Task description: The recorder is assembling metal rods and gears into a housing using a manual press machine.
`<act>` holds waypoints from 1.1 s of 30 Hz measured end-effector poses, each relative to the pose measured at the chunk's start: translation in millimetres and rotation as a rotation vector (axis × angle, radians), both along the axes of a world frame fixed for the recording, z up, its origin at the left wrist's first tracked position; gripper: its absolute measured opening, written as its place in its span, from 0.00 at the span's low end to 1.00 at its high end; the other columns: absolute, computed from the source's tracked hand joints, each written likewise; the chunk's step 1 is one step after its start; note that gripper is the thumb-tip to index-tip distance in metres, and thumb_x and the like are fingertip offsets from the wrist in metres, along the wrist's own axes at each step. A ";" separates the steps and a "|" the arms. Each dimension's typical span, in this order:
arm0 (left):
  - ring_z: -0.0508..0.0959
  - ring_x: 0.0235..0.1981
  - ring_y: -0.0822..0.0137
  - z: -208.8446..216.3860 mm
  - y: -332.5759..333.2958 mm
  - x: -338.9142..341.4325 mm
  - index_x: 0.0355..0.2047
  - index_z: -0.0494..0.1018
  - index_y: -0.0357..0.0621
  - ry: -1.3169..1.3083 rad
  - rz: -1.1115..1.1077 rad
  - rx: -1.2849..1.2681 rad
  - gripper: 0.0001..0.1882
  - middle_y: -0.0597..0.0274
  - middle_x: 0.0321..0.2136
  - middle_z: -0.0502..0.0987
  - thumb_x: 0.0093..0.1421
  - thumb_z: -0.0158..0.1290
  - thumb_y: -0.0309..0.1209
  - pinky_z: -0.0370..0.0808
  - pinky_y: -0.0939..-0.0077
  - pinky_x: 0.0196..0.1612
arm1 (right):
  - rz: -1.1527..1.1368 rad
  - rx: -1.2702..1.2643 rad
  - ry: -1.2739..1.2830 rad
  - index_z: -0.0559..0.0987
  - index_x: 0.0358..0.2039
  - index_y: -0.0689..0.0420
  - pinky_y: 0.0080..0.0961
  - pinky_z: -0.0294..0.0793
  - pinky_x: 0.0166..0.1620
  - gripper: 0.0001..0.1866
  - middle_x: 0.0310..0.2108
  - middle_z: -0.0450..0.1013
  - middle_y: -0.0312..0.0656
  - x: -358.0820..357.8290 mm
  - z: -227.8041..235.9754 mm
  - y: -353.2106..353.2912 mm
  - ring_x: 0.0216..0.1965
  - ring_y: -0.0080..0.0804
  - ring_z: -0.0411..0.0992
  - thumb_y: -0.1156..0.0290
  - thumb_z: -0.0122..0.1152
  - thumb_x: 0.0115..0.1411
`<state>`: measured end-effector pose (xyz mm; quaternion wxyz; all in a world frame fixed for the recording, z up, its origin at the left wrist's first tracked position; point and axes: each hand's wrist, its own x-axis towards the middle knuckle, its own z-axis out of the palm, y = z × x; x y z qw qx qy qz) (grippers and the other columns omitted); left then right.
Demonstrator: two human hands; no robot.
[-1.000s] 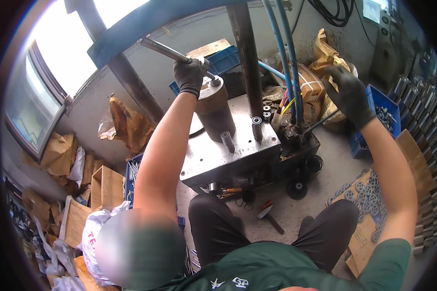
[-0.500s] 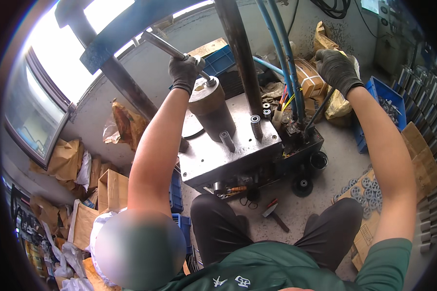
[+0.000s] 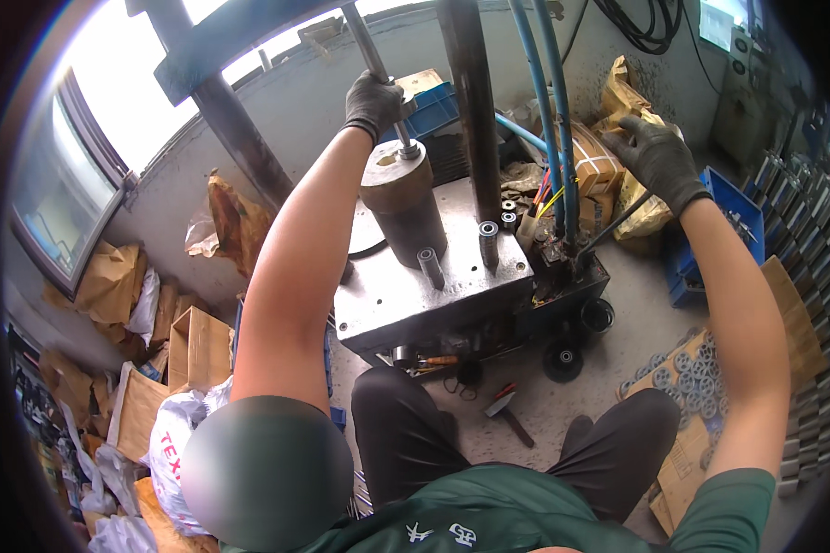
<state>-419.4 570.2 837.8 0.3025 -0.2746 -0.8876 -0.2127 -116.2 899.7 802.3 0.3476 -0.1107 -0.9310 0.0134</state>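
Left hand (image 3: 372,103) slid down, clenching the rod (image 3: 378,69); right hand (image 3: 657,158) grips the lever (image 3: 609,230)

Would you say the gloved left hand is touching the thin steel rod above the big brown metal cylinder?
Touching. The head view shows the left hand wrapped around the steel rod, just above the cylinder.

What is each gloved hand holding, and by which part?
The left hand grips the slanted metal rod just above the steel cylinder. The right hand rests at the black lever's top end; grip unclear.
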 end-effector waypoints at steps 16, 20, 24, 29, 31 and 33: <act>0.87 0.37 0.49 -0.8 8.4 -25.5 0.37 0.84 0.39 -0.047 -0.019 0.192 0.14 0.46 0.32 0.85 0.58 0.61 0.36 0.82 0.58 0.46 | 0.196 -0.040 -0.369 0.75 0.59 0.64 0.43 0.79 0.46 0.30 0.45 0.78 0.57 151.9 -62.7 -45.5 0.43 0.57 0.79 0.69 0.66 0.56; 0.87 0.39 0.50 -2.2 10.6 -30.8 0.37 0.85 0.42 -0.095 0.035 0.206 0.14 0.47 0.34 0.86 0.57 0.63 0.39 0.82 0.60 0.49 | 0.263 -0.148 -0.464 0.78 0.55 0.66 0.44 0.79 0.49 0.27 0.44 0.78 0.59 147.9 -57.3 -48.1 0.44 0.58 0.78 0.69 0.64 0.55; 0.86 0.40 0.52 -8.4 -9.1 -48.4 0.38 0.84 0.39 0.006 -0.025 0.106 0.20 0.50 0.36 0.86 0.54 0.67 0.43 0.82 0.60 0.49 | 0.351 -0.178 -0.581 0.79 0.51 0.66 0.44 0.78 0.49 0.24 0.43 0.78 0.58 142.3 -46.1 -64.1 0.44 0.58 0.78 0.68 0.64 0.54; 0.86 0.41 0.52 -2.6 -1.1 -12.3 0.42 0.82 0.39 -0.169 -0.021 0.316 0.23 0.50 0.36 0.86 0.53 0.67 0.44 0.81 0.60 0.51 | 0.337 -0.108 -0.685 0.81 0.48 0.63 0.46 0.78 0.48 0.22 0.40 0.79 0.55 142.5 -46.2 -61.5 0.43 0.57 0.78 0.67 0.64 0.53; 0.84 0.46 0.45 0.3 3.6 -7.3 0.43 0.80 0.38 -0.132 -0.022 0.238 0.16 0.39 0.39 0.84 0.59 0.59 0.36 0.80 0.57 0.54 | 0.349 -0.096 -0.688 0.81 0.48 0.63 0.46 0.78 0.47 0.22 0.40 0.79 0.55 142.3 -44.5 -61.9 0.42 0.56 0.78 0.67 0.64 0.53; 0.84 0.47 0.45 1.3 5.9 -6.0 0.43 0.80 0.38 -0.131 -0.031 0.253 0.16 0.39 0.40 0.84 0.59 0.59 0.36 0.80 0.57 0.54 | 0.362 -0.086 -0.691 0.81 0.48 0.63 0.46 0.79 0.47 0.22 0.39 0.79 0.54 141.7 -43.3 -62.2 0.42 0.56 0.78 0.67 0.64 0.53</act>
